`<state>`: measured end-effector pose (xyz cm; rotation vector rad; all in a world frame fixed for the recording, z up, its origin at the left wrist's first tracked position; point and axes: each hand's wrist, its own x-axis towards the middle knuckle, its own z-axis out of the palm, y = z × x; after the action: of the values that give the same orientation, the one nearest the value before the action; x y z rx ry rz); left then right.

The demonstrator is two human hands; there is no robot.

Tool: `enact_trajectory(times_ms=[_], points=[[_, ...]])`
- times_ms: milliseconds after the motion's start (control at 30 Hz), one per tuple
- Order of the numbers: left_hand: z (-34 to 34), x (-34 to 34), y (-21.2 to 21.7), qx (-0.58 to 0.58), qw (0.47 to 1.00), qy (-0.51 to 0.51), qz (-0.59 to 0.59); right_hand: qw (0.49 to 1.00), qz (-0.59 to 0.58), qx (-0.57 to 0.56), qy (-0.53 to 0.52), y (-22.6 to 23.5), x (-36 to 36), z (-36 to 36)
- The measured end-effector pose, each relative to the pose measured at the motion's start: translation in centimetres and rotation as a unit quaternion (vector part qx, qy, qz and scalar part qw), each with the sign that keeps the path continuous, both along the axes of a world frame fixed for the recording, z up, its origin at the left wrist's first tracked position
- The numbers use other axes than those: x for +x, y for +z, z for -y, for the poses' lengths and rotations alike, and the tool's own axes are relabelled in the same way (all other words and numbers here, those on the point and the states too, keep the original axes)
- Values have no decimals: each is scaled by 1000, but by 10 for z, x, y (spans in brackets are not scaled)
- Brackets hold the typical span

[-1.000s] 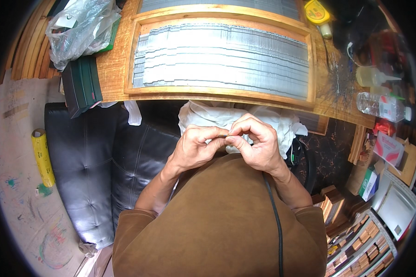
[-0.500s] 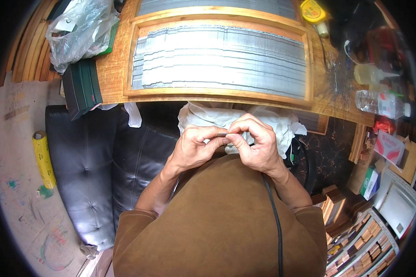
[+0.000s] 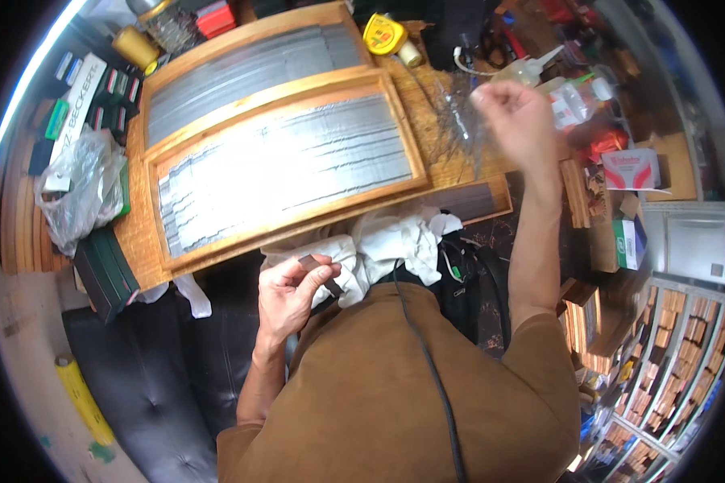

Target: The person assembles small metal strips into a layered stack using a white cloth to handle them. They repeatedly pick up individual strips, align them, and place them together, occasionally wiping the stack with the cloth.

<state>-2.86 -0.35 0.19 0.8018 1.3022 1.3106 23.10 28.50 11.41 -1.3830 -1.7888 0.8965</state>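
Observation:
My left hand (image 3: 286, 299) is closed in front of my chest, with a small flat dark strip (image 3: 308, 262) pinched between thumb and fingers. One end of the strip sticks out above the fingers, the other below the thumb. Raised over the table's right side is my right hand (image 3: 519, 125), its fingers bent and smeared by motion, so I cannot tell whether anything is in them. Beneath and left of it lies a tangle of thin metallic pieces (image 3: 457, 121). A wooden-framed tray (image 3: 286, 217) packed with thin silvery strips lies on the table, near my left hand.
A second framed tray (image 3: 254, 80) lies behind. Near the right hand are a yellow tape measure (image 3: 384, 35), a squeeze bottle (image 3: 528, 71) and a clear plastic bottle (image 3: 576, 101). White cloth (image 3: 395, 245) hangs at the table edge. A plastic bag (image 3: 80, 189) sits at left.
My hands, together at the dark strip before, are now apart. The right hand has let go and swung up and right over the table; the left keeps the strip. The view has turned right.

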Motion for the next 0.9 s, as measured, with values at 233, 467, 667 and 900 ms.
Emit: enact_trajectory(times_ms=[233, 467, 667, 900], points=[[-24, 21, 19, -15, 987, -32, 155, 938, -119, -194, 262, -50, -63, 145], [-17, 22, 7, -53, 997, -59, 22, 950, -158, -124, 238, -79, -68, 175], [-24, 12, 0, -34, 995, 33, 93, 929, -72, -131, 338, -82, -32, 176], [-36, 20, 8, -60, 984, 5, 168, 903, -171, -88, 385, -119, -10, 197]])
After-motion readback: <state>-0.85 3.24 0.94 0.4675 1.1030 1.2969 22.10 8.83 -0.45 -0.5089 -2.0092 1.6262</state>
